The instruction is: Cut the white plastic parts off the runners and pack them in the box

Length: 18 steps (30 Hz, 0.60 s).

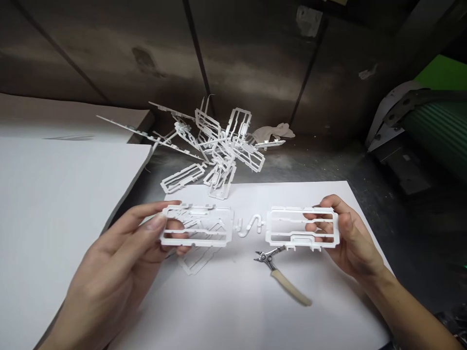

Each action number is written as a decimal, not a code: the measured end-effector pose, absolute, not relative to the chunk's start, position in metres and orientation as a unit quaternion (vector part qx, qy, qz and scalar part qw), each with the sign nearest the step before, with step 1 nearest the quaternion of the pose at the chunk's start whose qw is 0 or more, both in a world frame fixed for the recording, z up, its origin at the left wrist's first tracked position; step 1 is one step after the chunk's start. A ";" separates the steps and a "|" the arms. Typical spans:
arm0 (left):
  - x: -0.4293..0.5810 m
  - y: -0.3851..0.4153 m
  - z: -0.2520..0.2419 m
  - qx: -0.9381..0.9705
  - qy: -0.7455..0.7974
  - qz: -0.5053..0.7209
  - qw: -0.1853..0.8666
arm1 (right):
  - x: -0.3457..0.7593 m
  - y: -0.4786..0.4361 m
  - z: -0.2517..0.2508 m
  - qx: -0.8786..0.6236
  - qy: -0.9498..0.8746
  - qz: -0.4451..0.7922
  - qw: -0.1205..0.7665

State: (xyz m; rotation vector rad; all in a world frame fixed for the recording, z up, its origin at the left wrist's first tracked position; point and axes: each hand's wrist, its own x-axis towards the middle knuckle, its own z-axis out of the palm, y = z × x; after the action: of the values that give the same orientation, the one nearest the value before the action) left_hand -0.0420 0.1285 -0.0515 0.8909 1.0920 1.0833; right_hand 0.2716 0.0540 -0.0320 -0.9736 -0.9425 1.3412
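Between my hands hangs a pair of white moulded plastic frames, joined by a thin S-shaped runner (251, 226). My left hand (127, 253) pinches the outer end of the left plastic frame (230, 226), thumb in front and fingers behind. My right hand (353, 238) grips the outer end of the right plastic frame (269, 227) the same way. Below the right frame, a pair of side cutters (288, 287) lies on the white sheet, its jaws pointing left. Behind the left frame, another white plastic frame (197, 262) rests on the sheet, partly hidden.
A tangled pile of similar plastic frames (222, 150) stands beyond the white sheet (226, 311). A pale glove-like cloth (275, 131) lies behind it. White boards or stacked paper (65, 194) cover the left side. A green ribbed belt (434, 121) is at the right. A dark metal wall (109, 63) closes the back.
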 end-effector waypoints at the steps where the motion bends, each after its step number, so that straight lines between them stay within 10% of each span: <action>1: -0.041 0.129 -0.052 0.387 0.492 0.465 0.626 | 0.271 0.053 -0.031 -0.410 -0.400 0.580 0.579; 18: -0.033 0.133 -0.044 0.357 0.515 0.418 0.658 | 0.270 0.053 -0.025 -0.476 -0.343 0.588 0.556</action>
State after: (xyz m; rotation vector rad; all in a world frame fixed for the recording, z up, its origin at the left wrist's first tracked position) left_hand -0.0329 0.1326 -0.0438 0.8081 1.1666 0.9464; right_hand 0.2701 0.0533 -0.0248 -1.1234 -0.8104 1.3890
